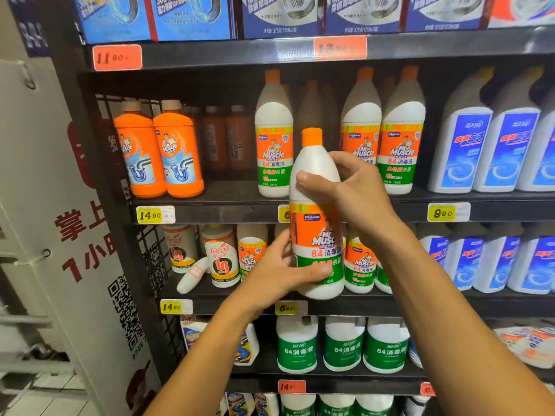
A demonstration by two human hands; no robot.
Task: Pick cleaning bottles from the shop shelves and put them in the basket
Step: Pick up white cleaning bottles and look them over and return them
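The head view looks at dark shop shelves [300,213] stocked with cleaning products. In front of them, clear of the shelf boards, the person holds a white Mr Muscle bottle [315,175] with an orange cap upright, with both hands. The right hand [354,187] grips the bottle's upper shoulder, the thumb laid across the front of the white plastic and the fingers curled round behind it. The left hand [279,271] holds the lower part: the thumb lies across the green band of the label and the fingers wrap round the left side. The bottle's base hangs just above the front edge of the third shelf down.

On the shelf behind, at cap height, stands a row of matching white bottles [274,151], with a gap in the front row directly behind the held one. To their left stand two orange drain-cleaner bottles [159,154], touching one another, and to their right white bottles with blue labels [468,151]. Yellow price tags [155,214] sit on the shelf edges, and red tags [117,57] on the top edge beneath blue boxes [192,16].

One shelf lower, a small white bottle [192,274] lies tilted against upright ones. Further down stand white bottles with green labels [297,346]. At the left stands a white panel [90,235] with red characters and a QR code.
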